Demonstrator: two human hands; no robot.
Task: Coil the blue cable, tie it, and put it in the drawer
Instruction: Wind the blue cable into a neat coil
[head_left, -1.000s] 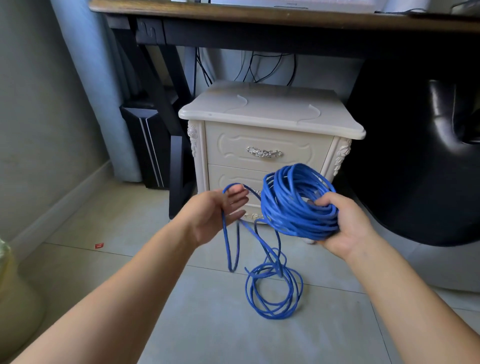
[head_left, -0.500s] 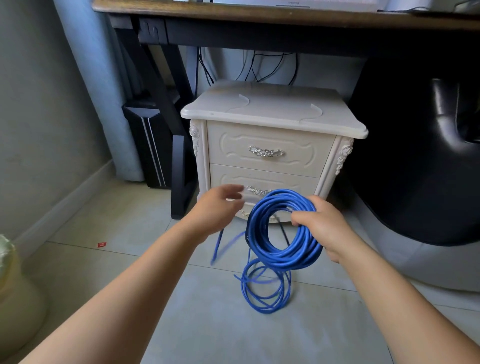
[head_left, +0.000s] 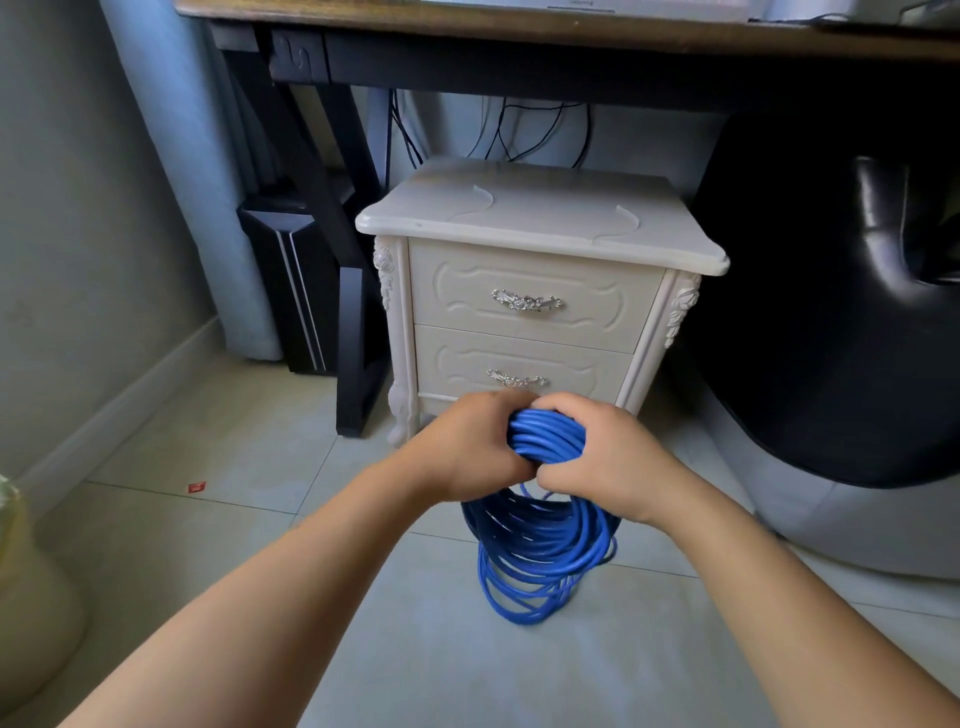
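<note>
Straight beyond the fingers (head_left: 496, 406) stands a cream-white carved nightstand (head_left: 540, 218), its front facing them. Its closed lower drawer (head_left: 566, 364), with a silver handle, is just past them, and the closed upper drawer (head_left: 467, 291) is above that. Higher up runs the edge of a dark wooden table (head_left: 519, 26). Its black leg (head_left: 353, 312) comes down left of the fingers, with a black computer tower (head_left: 291, 280) behind it. Right of the fingers, a glossy black padded seat (head_left: 831, 338) crowds the nightstand's side. Open pale tiled floor (head_left: 249, 530) spreads below and left of the fingers as far as the grey wall (head_left: 78, 208). A small red scrap (head_left: 196, 487) lies on it, and a yellowish bag (head_left: 26, 597) sits at the far left edge.

The blue round cable (head_left: 545, 551) is gathered into a coil of many loops that hangs from the fingers. Its long axis runs up and down, from the bunched top to the slack lowest loops near the floor. Whether those loops touch the tiles cannot be told.

The left hand (head_left: 467, 447) and right hand (head_left: 608, 457) meet at the top of the coil, knuckles up, their thumbs touching beneath it. The left fingers curl over the bundle from the left and the right fingers from the right. Both sets are clenched round the gathered strands, and a short stretch of blue shows between them.
</note>
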